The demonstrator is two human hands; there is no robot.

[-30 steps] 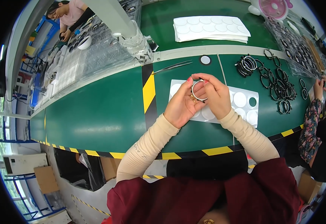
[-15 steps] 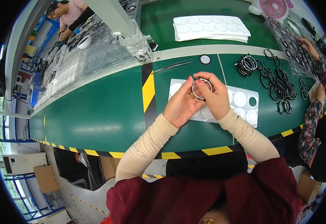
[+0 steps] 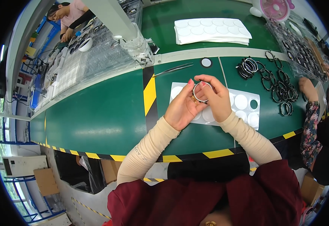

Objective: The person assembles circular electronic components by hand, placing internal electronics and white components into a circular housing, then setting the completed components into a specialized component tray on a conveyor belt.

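Between my two hands is a thin ring (image 3: 195, 97), white-faced with a dark edge. My left hand (image 3: 182, 109) pinches its left side between thumb and fingers. From the other side my right hand (image 3: 218, 100) grips it, the thumb lying across the ring. Beneath the hands lies a white sheet of round stickers (image 3: 241, 102), partly covered by them; one round at its upper right is gone and green table shows through. Beyond the hands are a pair of tweezers (image 3: 174, 69) and a small black-rimmed white disc (image 3: 206, 62).
Several black rings (image 3: 281, 88) lie heaped to the right, beside a stack of rings (image 3: 248, 67). A pile of sticker sheets (image 3: 212, 31) rests at the back. At right, a co-worker's hand (image 3: 308, 89) reaches over the table near a clear tray (image 3: 298, 49). A white post (image 3: 121, 19) stands back left.
The co-worker at the right has moved a hand left toward the loose rings and lifted the tray's near side. My hands stay almost in place, still holding the ring.
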